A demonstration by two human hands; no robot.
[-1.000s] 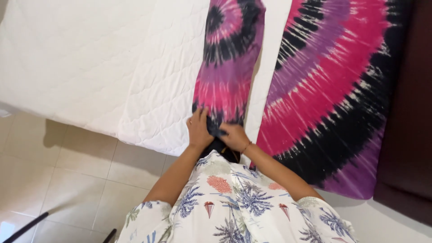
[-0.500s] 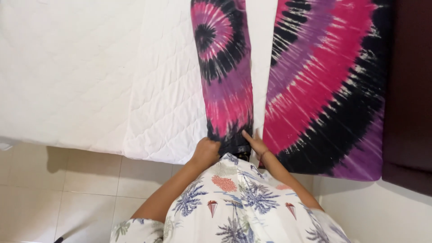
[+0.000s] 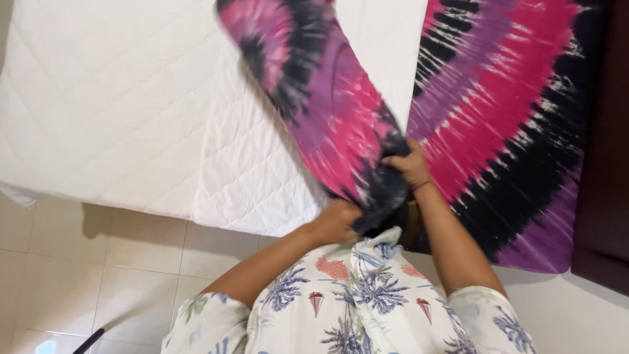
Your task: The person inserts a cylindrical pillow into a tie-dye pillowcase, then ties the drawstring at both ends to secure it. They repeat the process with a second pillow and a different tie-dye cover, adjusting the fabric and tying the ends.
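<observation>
A long folded tie-dye cloth, pink, purple and black, stretches from the near edge of the white quilted mattress toward the far side, blurred and lifted at an angle. My left hand grips its dark near end from below. My right hand clutches the same end from the right side. A larger tie-dye sheet in the same colours lies spread flat on the mattress to the right of my hands.
Pale floor tiles lie below the mattress edge. A dark wooden piece of furniture runs along the right side. A thin dark object shows at the bottom left. My floral shirt fills the lower middle.
The folded cloth lay straight on the mattress with both hands at its near end; now the hands have gathered that end and swung the cloth up and to the left.
</observation>
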